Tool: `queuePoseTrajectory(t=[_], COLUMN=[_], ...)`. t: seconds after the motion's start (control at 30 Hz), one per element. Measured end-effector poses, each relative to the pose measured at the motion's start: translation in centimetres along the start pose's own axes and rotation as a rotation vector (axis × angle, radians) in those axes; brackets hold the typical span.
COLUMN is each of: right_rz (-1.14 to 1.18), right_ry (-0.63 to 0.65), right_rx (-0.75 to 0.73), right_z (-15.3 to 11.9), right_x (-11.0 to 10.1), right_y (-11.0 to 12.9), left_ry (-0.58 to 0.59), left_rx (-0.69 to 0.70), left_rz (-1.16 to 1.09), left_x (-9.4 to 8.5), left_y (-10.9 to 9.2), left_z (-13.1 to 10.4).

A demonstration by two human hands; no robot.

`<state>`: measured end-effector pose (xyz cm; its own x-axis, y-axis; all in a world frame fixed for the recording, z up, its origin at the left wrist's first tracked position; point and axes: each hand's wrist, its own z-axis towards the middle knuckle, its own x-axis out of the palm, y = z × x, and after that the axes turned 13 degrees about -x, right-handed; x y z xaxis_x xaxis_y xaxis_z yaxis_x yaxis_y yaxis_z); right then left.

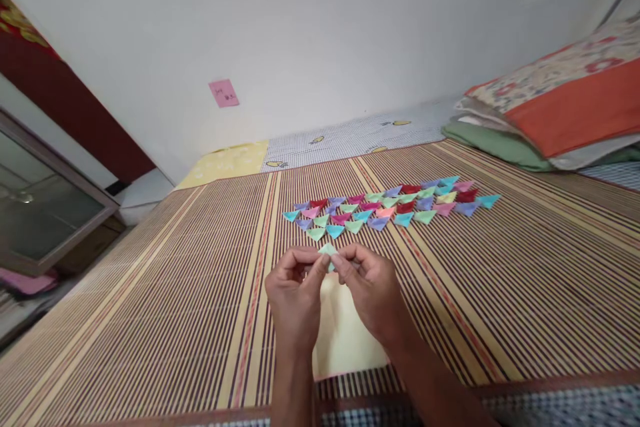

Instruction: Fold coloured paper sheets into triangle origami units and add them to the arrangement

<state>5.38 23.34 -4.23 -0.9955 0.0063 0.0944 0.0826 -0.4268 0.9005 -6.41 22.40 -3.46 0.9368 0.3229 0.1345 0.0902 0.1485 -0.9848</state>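
Note:
Between my two hands is a small pale green piece of folded paper (pixel 328 249), pinched at its lower edges. My left hand (pixel 299 283) grips its left side with thumb and forefinger. On the right side, the thumb and fingers of my right hand (pixel 367 283) close on the same paper. Below the hands lies a pale yellow sheet (pixel 345 340), partly covered by my wrists. Just beyond the hands, several rows of small folded paper triangles (pixel 385 212) in green, blue, red, pink and purple rest on the mat.
A striped bamboo mat (pixel 200 293) covers the bed. Folded bedding (pixel 580 100) is piled at the right by the white wall (pixel 325 33). A pink note (pixel 224 93) is stuck to the wall. At the left stands a glass-panelled cabinet door (pixel 45 193).

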Motion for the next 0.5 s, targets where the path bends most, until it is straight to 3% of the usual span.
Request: queuePoseTrajectory(t=[0.13,0.33,0.5], right_rz=[0.014,0.27,0.224], right_ry=[0.007,0.062,0.096], right_rx=[0.01,0.109,0.084], right_z=[0.1,0.6,0.7], right_x=[-0.1,-0.5,-1.2], right_y=[0.3,-0.9,-1.1], left_ry=[0.016,-0.011,0.045], left_rx=[0.016,0.083,0.019], left_rz=[0.007,0.01,0.005], left_x=[0.2,0.3,-0.1], left_y=[0.1,-0.4,-0.5], left_z=[-0.1,0.0,0.1])
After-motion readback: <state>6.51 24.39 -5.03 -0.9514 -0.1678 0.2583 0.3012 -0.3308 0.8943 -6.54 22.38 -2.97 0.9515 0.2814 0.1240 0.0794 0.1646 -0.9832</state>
